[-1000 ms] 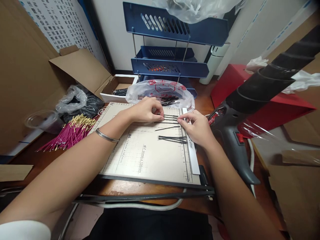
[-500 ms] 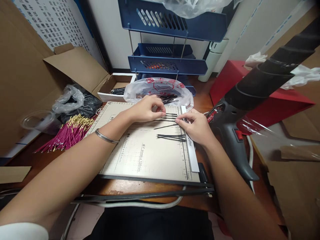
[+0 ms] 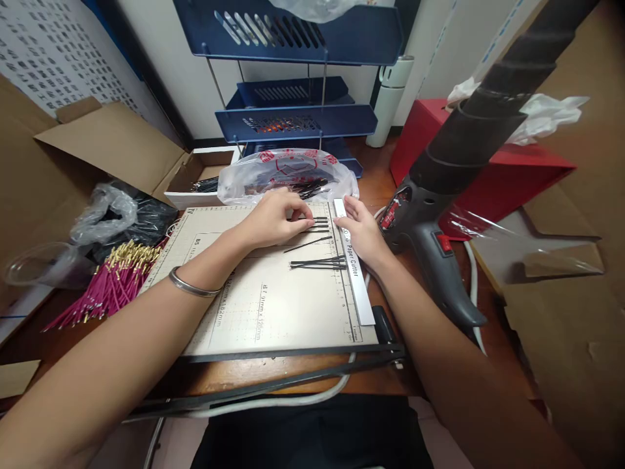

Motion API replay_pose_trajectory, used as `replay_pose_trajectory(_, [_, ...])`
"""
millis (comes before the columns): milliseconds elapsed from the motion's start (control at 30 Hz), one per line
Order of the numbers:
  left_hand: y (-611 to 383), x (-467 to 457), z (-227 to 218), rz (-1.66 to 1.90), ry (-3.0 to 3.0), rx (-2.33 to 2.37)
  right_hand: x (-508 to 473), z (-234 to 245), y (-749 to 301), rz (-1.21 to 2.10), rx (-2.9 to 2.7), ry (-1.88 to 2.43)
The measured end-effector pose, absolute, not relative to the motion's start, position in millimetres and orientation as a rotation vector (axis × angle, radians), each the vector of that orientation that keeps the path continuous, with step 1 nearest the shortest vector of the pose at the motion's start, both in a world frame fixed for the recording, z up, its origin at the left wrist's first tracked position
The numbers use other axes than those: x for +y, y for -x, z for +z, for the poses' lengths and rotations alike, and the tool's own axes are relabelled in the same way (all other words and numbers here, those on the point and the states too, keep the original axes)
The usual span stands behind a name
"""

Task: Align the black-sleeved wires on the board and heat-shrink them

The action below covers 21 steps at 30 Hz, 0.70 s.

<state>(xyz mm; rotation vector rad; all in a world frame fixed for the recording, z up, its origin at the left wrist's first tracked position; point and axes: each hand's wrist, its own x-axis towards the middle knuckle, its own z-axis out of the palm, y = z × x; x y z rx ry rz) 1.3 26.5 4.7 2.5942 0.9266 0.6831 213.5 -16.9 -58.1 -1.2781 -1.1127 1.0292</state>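
Note:
On the cream board of a paper cutter [image 3: 288, 312] lie thin black wires. My left hand [image 3: 278, 221] is closed, thumb and fingertips pinched at several short parallel black wires [image 3: 321, 223]; their left ends are hidden by the fingers. One black wire [image 3: 307, 244] lies slanted just below them. Lower down rests a loose bundle of black wires [image 3: 317, 263]. My right hand [image 3: 364, 231] has its fingers apart and rests at the white "Paper Cutter" strip [image 3: 359, 280] along the board's right edge, with nothing seen in it.
A clear bag of black wires [image 3: 288, 172] and an open carton [image 3: 183, 176] stand behind the board. Magenta wires with gold ends [image 3: 112, 280] are piled left. A heat gun [image 3: 434, 221] stands right, before a red box [image 3: 517, 176]. Blue shelves [image 3: 297, 120] rise behind.
My right hand has drawn back from the wire ends to the white strip and its fingers have spread. My left hand stays at the upper wires. The whole view has shifted.

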Motion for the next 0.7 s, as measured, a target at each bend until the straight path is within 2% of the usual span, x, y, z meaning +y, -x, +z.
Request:
replay_pose_trajectory(133, [-4.6,24.8,5.0,0.671,-2.521,0.933,-14.8,-58.0,-212.1,1.194,-1.076,1.179])
replay_pose_trajectory(700, [-11.3,25.6,2.4,0.654,-2.493,0.972,-16.8,-57.1,-206.4,1.226,-0.987,1.135])
